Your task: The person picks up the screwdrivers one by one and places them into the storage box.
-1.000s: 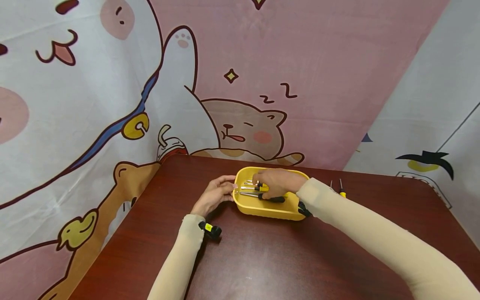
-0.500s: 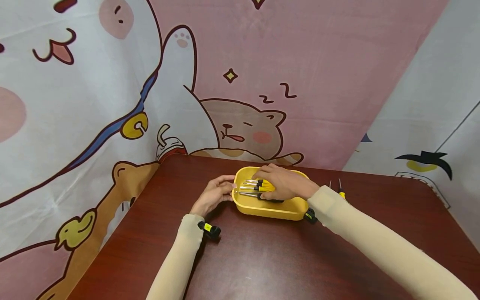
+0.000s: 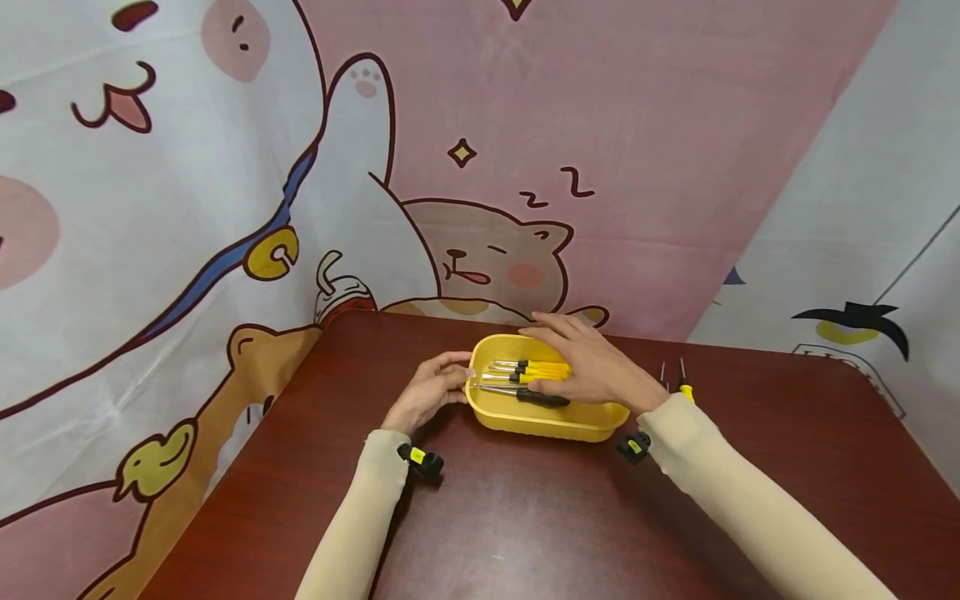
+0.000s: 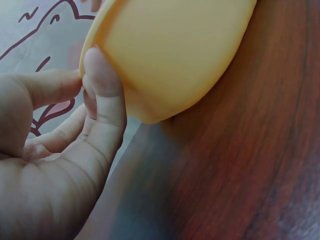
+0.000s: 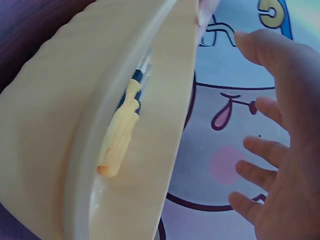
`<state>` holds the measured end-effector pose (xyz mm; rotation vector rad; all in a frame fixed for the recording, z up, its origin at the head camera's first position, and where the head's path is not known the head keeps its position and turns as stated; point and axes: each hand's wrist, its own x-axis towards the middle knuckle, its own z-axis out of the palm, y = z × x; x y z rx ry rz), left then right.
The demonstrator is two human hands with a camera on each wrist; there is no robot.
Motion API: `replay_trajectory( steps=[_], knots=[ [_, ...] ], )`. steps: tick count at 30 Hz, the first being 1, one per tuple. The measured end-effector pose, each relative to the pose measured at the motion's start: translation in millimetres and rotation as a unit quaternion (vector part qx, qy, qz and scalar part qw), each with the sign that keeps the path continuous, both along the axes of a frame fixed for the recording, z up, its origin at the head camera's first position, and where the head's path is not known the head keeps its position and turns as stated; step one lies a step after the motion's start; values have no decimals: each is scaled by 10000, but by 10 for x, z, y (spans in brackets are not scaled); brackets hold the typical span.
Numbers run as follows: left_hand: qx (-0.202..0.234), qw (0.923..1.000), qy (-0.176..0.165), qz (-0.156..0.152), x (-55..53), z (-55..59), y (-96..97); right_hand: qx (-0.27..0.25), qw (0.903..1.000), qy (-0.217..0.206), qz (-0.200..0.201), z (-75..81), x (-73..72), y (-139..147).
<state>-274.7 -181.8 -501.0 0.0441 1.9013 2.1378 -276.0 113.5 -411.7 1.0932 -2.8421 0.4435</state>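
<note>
While my right hand (image 3: pixel 592 362) draws back, spread and empty, the screwdrivers (image 3: pixel 527 378) lie side by side in the yellow tray (image 3: pixel 543 425), seemingly settled; my left hand (image 3: pixel 431 392) pinches its rim.

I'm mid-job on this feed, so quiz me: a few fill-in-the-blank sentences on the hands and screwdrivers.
1. While the left hand grips the rim of the yellow rounded plastic tray, the right hand holds ____.
2. The slim metal shafts of the yellow-handled screwdrivers in the tray point toward the person's ____ hand.
3. In the tray, the screwdriver nearest the person has a ____ handle.
4. Outside the tray, another yellow-handled screwdriver lies on the reddish-brown ____.
Missing words: nothing; left; black; table.
</note>
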Motion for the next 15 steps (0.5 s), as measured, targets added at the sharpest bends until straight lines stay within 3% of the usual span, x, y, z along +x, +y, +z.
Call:
replay_trajectory(
  steps=[8,15],
  knots=[
    [14,10000,2,-34,-8,4,-17,-617,9971,167,-406,46,86,86],
    [15,10000,-21,-24,-8,-12,-20,-1052,9892,522,-881,33,125,246]
  ],
)
